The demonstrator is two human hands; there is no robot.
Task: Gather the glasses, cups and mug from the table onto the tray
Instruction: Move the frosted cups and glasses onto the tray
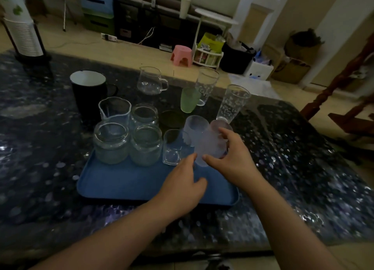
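While the right hand (232,158) grasps a frosted cup (208,146), fingers and thumb curled round its side, the cup sits tilted over the right part of the blue tray (129,182). A second frosted cup (194,128) lies touching it on the far-left side (whether the two are nested cannot be told). The left hand (182,186) is released, fingers loosely extended over the tray, its fingertip just beside the held cup's base.

On the tray stand two wide jars (111,144) (145,146) near its middle, a third jar (144,114) and a spouted glass beaker (114,109) behind them, and a small square glass (172,148) to their right.

Off the tray, on the dark speckled table (40,148): a black mug (89,91) at far left, a handled glass jug (150,81) far centre, a green cup (189,99), a dark round coaster (172,118), and two tall textured glasses (206,85) (232,103) at far right.
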